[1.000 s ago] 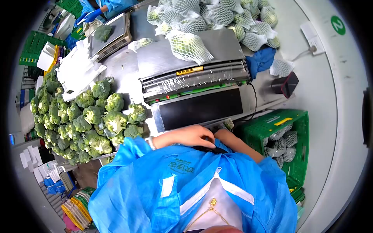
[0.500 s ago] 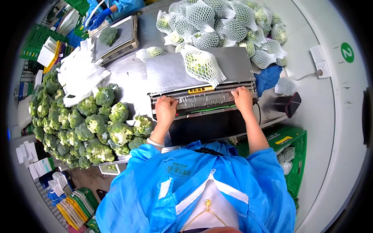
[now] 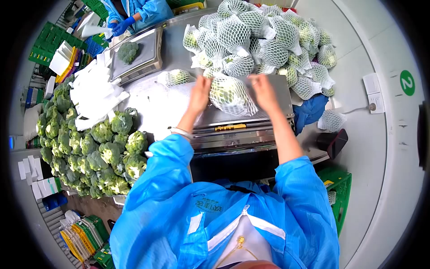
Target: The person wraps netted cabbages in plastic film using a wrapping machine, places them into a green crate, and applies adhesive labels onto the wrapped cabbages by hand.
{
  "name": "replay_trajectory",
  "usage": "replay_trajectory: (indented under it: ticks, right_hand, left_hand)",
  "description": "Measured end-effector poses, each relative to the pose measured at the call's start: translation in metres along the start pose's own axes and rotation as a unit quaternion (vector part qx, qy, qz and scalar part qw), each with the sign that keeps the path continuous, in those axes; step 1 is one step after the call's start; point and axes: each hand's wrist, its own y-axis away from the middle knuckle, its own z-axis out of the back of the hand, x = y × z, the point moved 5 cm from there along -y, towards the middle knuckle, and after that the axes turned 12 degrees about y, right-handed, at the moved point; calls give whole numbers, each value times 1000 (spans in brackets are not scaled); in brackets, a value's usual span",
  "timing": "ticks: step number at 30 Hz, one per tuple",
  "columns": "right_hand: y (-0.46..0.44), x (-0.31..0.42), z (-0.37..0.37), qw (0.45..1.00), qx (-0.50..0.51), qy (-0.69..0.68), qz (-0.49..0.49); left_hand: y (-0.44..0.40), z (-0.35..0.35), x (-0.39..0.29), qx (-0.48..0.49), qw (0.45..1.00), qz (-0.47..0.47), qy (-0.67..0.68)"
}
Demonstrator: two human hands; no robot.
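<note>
A white-netted head of broccoli lies on the metal plate of the film wrapping machine, between my two hands. My left hand is at its left side, the fingers pinched together. My right hand is closed just beyond its right side. Clear plastic film, pulled up from the machine's front, appears stretched between the hands over the broccoli. The film is thin and glossy, and motion blurs the fingertips, so its edges are hard to make out.
Netted broccoli heads are heaped at the back. One netted head lies left of the machine. Bare broccoli and white nets fill the left. A scale bears one broccoli. A co-worker's gloved hands hold something white.
Both hands have moved up and away from the machine's front edge to either side of the netted broccoli, drawing film along. The co-worker's hands have shifted.
</note>
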Motion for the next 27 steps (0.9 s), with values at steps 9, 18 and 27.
replay_trajectory:
  ticks: [9, 18, 27]
  right_hand:
    - [74, -17, -33, 961, 208, -179, -34]
    - [103, 38, -11, 966, 199, -37, -161]
    - [132, 83, 21, 914, 238, -261, -202]
  left_hand:
    - [56, -14, -39, 259, 964, 66, 16]
    - [129, -21, -88, 430, 877, -96, -189]
    - [133, 1, -99, 270, 908, 304, 100]
